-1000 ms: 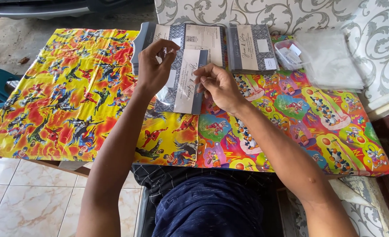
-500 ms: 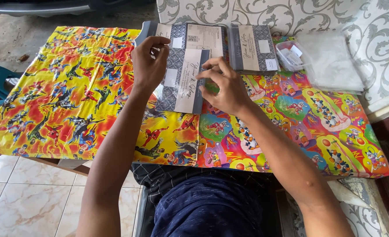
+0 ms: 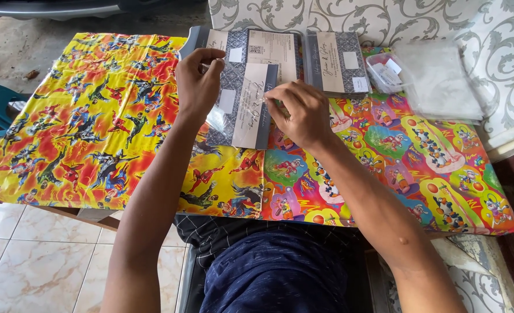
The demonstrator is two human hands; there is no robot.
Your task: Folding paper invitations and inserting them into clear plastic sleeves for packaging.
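Over the bright cartoon-print surface (image 3: 94, 133): grey patterned folded card (image 3: 246, 107), now raised slightly; left hand (image 3: 198, 87) pinching its clear plastic sleeve (image 3: 217, 119), right hand (image 3: 300, 113) gripping card's edge, shifted rightward.

Soft, even daylight fills the scene, brightest toward the upper left where the bare ground looks pale and washed out. Shadows are faint and diffuse; only a soft dark patch sits under the table edge (image 3: 94, 215) and over the person's lap. A mild sheen shows on the clear plastic bags (image 3: 442, 81) at upper right and on the glossy floor tiles (image 3: 13, 255). Focus is sharp across the centre. The wide lens bows straight lines slightly near the frame edges. Colours are vivid and saturated.
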